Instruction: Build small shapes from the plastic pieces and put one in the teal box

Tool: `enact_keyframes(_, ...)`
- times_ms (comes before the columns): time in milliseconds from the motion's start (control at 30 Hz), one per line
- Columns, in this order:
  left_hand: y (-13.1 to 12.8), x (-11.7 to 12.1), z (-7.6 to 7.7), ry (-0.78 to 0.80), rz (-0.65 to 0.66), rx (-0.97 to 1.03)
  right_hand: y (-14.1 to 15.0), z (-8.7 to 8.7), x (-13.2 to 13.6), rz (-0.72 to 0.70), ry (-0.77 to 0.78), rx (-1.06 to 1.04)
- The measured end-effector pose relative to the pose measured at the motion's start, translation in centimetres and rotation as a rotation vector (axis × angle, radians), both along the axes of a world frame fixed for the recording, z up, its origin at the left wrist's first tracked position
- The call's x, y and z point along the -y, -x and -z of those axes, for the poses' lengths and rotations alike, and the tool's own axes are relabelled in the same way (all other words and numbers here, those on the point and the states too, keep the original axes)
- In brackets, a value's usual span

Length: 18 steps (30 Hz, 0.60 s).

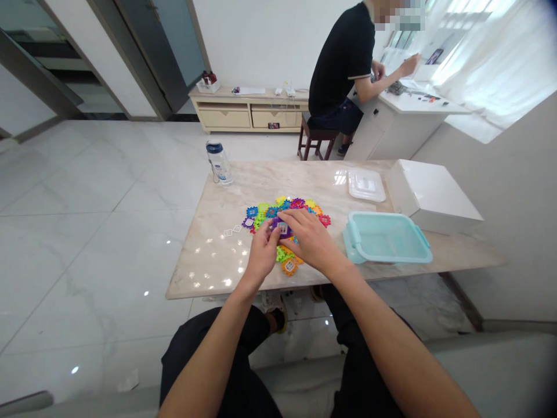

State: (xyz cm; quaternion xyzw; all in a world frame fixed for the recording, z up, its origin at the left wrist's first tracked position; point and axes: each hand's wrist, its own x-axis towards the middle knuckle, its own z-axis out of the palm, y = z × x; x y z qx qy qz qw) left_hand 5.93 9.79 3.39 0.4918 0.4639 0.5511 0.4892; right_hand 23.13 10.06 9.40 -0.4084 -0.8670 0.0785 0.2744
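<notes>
Purple tile (281, 227): held between hands, over tile pile (263, 211).
Left hand (261, 254): closed on tile.
Right hand (311, 241): laid over tile; grip unclear.

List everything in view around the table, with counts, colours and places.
tiles: many, mixed colours, heaped mid-table
purple tile: 1, purple, between the hands
small lattice pieces: 2, white, left of the heap
table: 1, cream marble, under everything
bottle: 1, blue cap, far left of table
tub: 1, teal, right of heap
lid: 1, translucent, behind tub
box: 1, white, right end of table
cabinet: 1, cream, by far wall
stool: 1, dark brown, far side
co-worker: 1, black shirt, seated on stool
desk: 1, white, before co-worker
left hand: 1, on purple tile
right hand: 1, over purple tile
</notes>
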Motion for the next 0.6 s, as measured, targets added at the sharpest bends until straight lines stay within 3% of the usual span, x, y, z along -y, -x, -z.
enact_keyframes(167,-0.3,0.6,-1.0,-0.072,-0.001,-0.109,0.2,-0.2,-0.1,-0.001,0.001,-0.007)
enact_keyframes(600,-1.0,1.2,-1.8,-0.062,-0.044,-0.090,0.2,0.3,-0.2,0.037,0.026,-0.074)
